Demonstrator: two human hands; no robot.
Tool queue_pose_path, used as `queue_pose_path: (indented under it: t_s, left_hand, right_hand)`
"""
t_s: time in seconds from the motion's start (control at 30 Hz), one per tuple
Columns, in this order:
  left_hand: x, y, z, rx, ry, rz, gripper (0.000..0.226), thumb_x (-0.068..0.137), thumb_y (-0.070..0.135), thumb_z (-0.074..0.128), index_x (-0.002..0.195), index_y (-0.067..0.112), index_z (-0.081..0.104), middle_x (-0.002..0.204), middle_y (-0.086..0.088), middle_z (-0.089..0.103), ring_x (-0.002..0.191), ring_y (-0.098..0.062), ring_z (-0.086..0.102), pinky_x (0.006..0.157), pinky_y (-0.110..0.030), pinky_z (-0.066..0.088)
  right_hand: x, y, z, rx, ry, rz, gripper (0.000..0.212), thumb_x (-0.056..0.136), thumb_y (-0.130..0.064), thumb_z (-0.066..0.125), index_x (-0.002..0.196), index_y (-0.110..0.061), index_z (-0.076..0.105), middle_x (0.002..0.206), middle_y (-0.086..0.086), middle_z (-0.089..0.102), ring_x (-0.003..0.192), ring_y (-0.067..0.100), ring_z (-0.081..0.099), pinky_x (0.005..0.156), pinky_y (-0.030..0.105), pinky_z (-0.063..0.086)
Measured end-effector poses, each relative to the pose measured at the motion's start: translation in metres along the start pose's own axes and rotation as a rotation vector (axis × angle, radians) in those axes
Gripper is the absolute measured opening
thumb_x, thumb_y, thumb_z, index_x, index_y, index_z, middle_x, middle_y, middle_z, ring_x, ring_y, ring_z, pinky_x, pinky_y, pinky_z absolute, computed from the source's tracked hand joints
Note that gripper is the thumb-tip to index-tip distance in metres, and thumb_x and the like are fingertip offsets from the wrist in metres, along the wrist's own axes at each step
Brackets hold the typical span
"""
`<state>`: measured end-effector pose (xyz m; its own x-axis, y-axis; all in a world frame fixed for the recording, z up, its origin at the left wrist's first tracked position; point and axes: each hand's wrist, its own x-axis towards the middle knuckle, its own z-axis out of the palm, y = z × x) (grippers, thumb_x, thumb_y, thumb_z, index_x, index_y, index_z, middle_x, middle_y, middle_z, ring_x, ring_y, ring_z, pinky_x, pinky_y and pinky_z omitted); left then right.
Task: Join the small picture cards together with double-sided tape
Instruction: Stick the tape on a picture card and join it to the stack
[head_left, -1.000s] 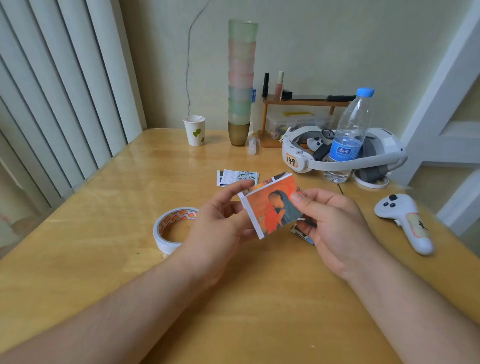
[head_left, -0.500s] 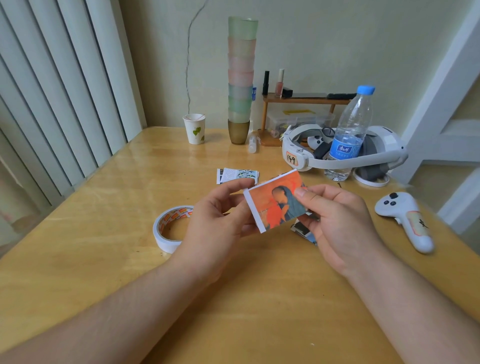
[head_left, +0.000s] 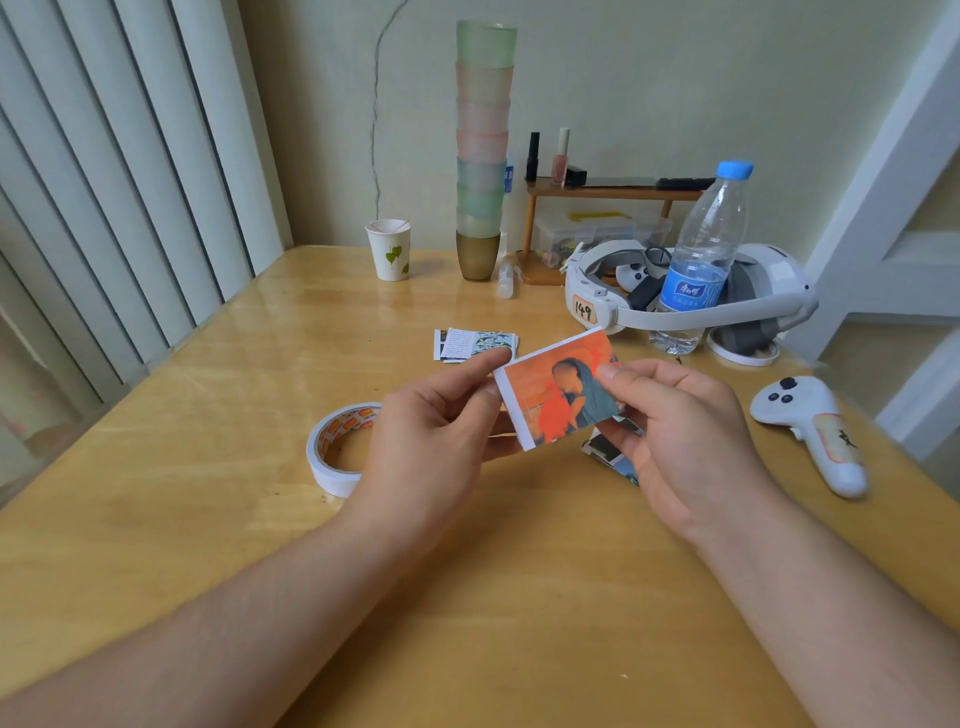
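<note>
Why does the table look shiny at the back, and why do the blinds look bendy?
Head view: pale light glares off the table near the paper cup; the wide-angle lens bows the blinds at the edge; the orange card stays fairly sharp.

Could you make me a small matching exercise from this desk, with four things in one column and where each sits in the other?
Things:
1. orange picture card
2. tape roll
3. paper cup
4. white controller

Places:
A. on the table at the far right
B. pinched between both hands
C. at the back beside the stack of cups
D. on the table by the left hand

Pairs: 1-B, 2-D, 3-C, 4-A
</note>
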<state>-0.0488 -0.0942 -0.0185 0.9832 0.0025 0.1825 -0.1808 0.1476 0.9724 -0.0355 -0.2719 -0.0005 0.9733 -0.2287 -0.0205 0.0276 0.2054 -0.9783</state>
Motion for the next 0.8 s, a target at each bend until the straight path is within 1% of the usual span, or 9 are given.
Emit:
queue_pose_path:
  t_s: [0.1,0.23,0.3,0.43,0.6,0.8]
  left_hand:
    - [-0.0005,-0.0001,-0.0003,0.009,-0.003,0.000,0.029,0.108,0.006,0.051,0.122,0.023,0.070,0.101,0.001,0.082,0.093,-0.019,0.080,0.076,-0.032,0.065]
    - [-0.0017,0.0011,-0.0007,0.002,-0.007,-0.008,0.035,0.106,-0.001,0.049,0.120,0.023,0.070,0.101,0.001,0.082,0.094,-0.022,0.080,0.079,-0.035,0.066]
    - [-0.0020,0.0011,-0.0003,0.011,-0.007,0.003,0.033,0.105,0.000,0.052,0.121,0.022,0.070,0.102,0.001,0.082,0.095,-0.021,0.080,0.079,-0.036,0.066]
    - [-0.0013,-0.0010,-0.0006,0.022,0.020,0.027,0.024,0.104,0.009,0.061,0.121,0.022,0.071,0.101,-0.001,0.082,0.093,-0.020,0.080,0.077,-0.036,0.066]
    - [0.0003,-0.0024,-0.0010,0.026,0.025,0.026,0.025,0.104,0.007,0.061,0.121,0.024,0.068,0.100,0.000,0.082,0.093,-0.019,0.080,0.077,-0.036,0.066]
    - [0.0010,-0.0017,-0.0023,0.040,0.030,0.033,0.024,0.103,0.006,0.062,0.113,0.026,0.071,0.095,0.000,0.083,0.091,-0.018,0.080,0.079,-0.035,0.066]
  right_hand:
    - [0.0002,0.0005,-0.0001,-0.010,0.007,-0.003,0.010,0.092,-0.008,0.072,0.083,-0.007,0.070,0.079,0.007,0.076,0.077,0.015,0.072,0.082,0.035,0.055]
    - [0.0009,0.0006,-0.0001,-0.016,0.019,-0.011,0.012,0.091,-0.008,0.073,0.080,-0.009,0.070,0.079,0.008,0.076,0.077,0.016,0.072,0.079,0.033,0.055]
    - [0.0005,0.0008,0.0001,-0.026,0.015,-0.015,0.012,0.091,-0.009,0.073,0.080,-0.009,0.070,0.080,0.008,0.076,0.078,0.017,0.072,0.080,0.033,0.055]
    - [-0.0006,0.0007,0.0003,-0.034,0.007,-0.023,0.012,0.092,-0.008,0.072,0.080,-0.009,0.070,0.077,0.007,0.076,0.075,0.017,0.071,0.079,0.034,0.055]
    - [-0.0015,0.0011,0.0001,-0.047,0.001,-0.033,0.011,0.092,-0.010,0.073,0.082,-0.008,0.071,0.078,0.007,0.076,0.074,0.016,0.072,0.078,0.034,0.056]
    - [-0.0010,0.0019,0.0003,-0.043,-0.005,-0.045,0.012,0.092,-0.010,0.073,0.081,-0.008,0.070,0.080,0.010,0.076,0.077,0.019,0.073,0.081,0.036,0.057]
